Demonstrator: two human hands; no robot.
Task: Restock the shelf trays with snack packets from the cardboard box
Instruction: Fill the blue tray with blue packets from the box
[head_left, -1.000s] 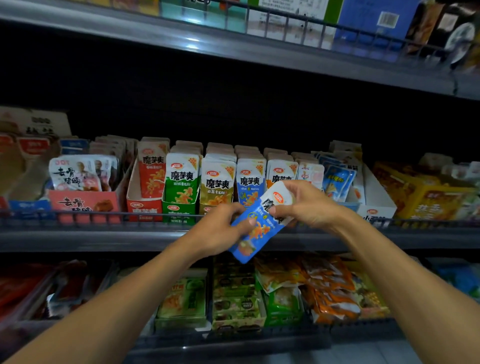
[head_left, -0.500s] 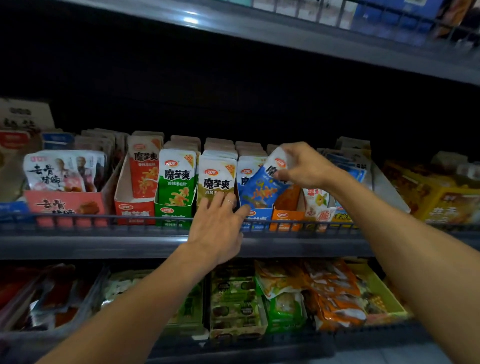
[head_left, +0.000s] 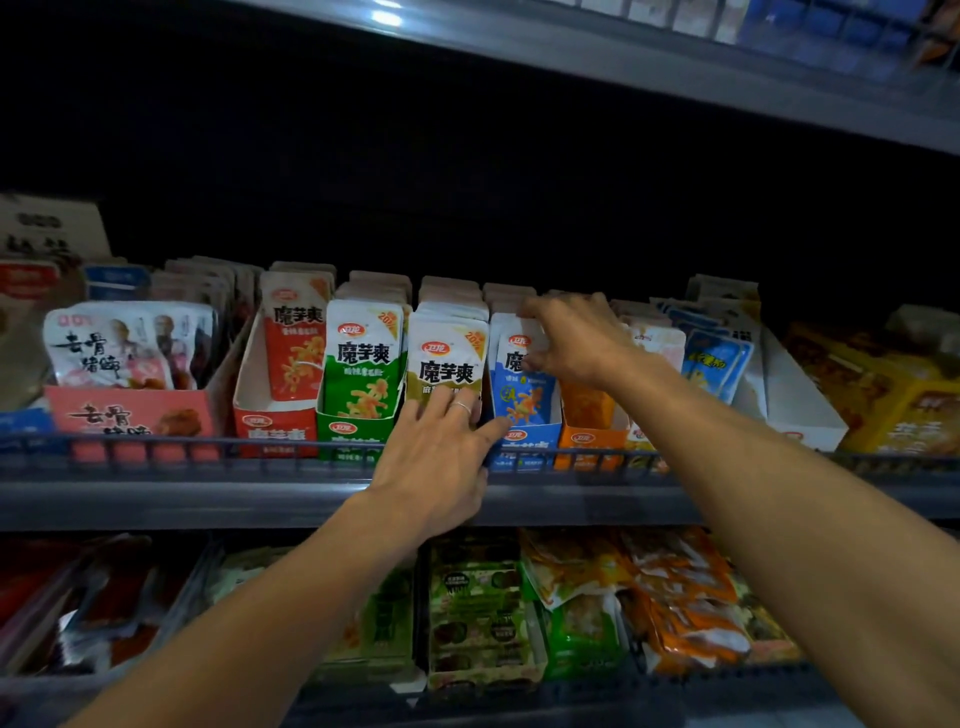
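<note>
Dim shelf (head_left: 311, 501), packed snack trays (head_left: 275, 428).

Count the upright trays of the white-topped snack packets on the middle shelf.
5, left to right: red tray, green tray, olive row behind the left hand, blue tray, orange tray. Others may be hidden.

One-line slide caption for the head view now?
Right hand seats a blue-and-white snack packet upright in its blue cardboard tray; left hand rests at the tray front.

— On the middle shelf (head_left: 311, 501)?
— A row of trays behind the rail (head_left: 208, 441): pink (head_left: 130, 415), red (head_left: 272, 426), green (head_left: 345, 431), blue (head_left: 527, 441), orange (head_left: 592, 439), white (head_left: 800, 410).
— Below?
— Another shelf (head_left: 571, 701), packets in trays.
</note>
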